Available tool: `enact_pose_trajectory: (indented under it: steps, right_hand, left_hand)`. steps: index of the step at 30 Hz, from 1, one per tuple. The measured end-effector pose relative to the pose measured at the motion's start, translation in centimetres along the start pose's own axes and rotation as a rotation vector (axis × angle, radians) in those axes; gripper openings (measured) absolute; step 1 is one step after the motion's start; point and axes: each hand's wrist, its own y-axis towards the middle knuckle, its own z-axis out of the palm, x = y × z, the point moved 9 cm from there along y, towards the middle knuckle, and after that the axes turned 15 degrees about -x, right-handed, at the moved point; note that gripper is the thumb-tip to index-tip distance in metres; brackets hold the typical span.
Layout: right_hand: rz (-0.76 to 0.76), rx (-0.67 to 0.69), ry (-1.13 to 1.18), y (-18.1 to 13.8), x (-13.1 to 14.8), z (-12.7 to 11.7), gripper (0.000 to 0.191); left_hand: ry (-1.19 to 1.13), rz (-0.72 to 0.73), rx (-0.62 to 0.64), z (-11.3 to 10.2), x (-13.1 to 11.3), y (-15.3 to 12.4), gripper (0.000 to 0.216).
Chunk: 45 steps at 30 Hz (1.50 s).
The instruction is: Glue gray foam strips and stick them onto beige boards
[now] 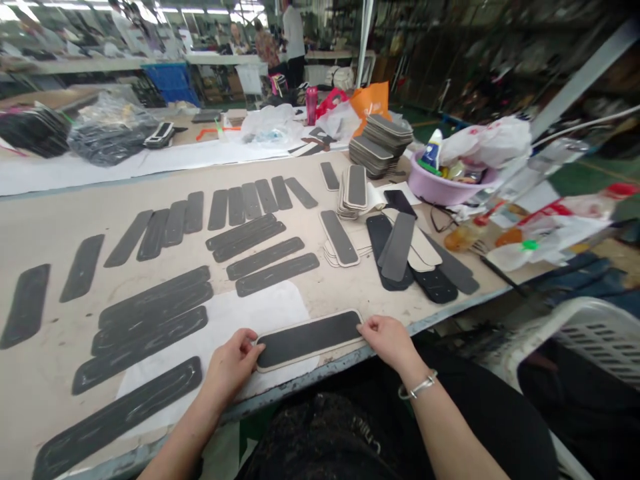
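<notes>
A long black strip glued on a beige backing piece (309, 339) lies at the table's front edge on a white sheet (240, 320). My left hand (234, 362) grips its left end with curled fingers. My right hand (387, 340) pinches its right end; a silver bracelet sits on that wrist. Several loose black strips (150, 313) lie in rows to the left and behind on the table (50, 220).
Stacks of backed strips (353, 190) and dark pieces (400, 250) lie right of centre. A pink basin (440, 187) with a glue bottle, plastic bags and bottles crowd the right edge. A white plastic basket (590, 333) stands at lower right. People work far behind.
</notes>
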Motion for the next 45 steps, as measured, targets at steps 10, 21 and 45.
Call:
enact_pose_trajectory:
  steps: [10, 21, 45]
  right_hand:
    - [0.001, -0.012, -0.039, 0.1, 0.3, -0.4, 0.026]
    - [-0.021, -0.054, -0.207, -0.7, 1.2, -1.7, 0.031]
    - [-0.67, -0.065, -0.203, -2.8, 5.2, 2.6, 0.061]
  left_hand:
    - [-0.003, -0.006, 0.009, 0.1, 0.1, 0.0, 0.027]
    - [0.022, 0.036, -0.007, 0.1, -0.3, 0.0, 0.023]
    - [0.114, 0.064, -0.019, -0.6, -1.8, -0.2, 0.016]
